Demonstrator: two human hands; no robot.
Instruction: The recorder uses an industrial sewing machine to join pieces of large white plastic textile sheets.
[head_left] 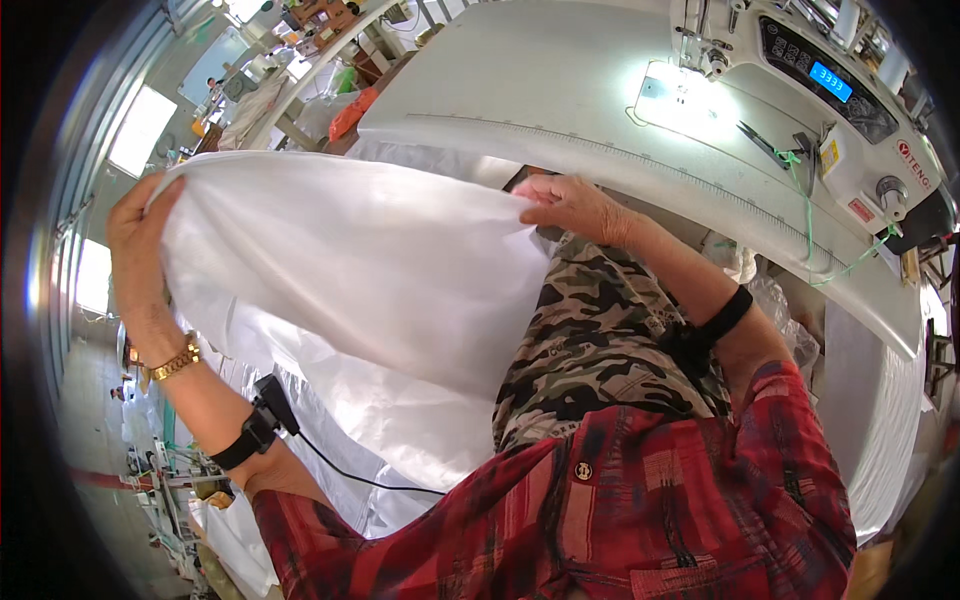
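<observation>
A large sheet of thin white fabric (350, 240) is stretched between my two hands, over my lap and to its left. My left hand (142, 235) grips its far left corner, thumb on top, with the arm raised out to the side. At the right end of the same edge, my right hand (575, 207) pinches the fabric close to the front edge of the sewing table. Folds run from the left corner down toward my lap. More white material (390, 410) hangs beneath the raised sheet.
Ahead stands a white sewing machine (840, 90) with a lit display and a bright lamp over its needle plate. Snips (762, 145) with green thread lie on the pale table (530, 70). A ruler strip runs along its front. Cluttered workbenches (290, 90) stand at the far left.
</observation>
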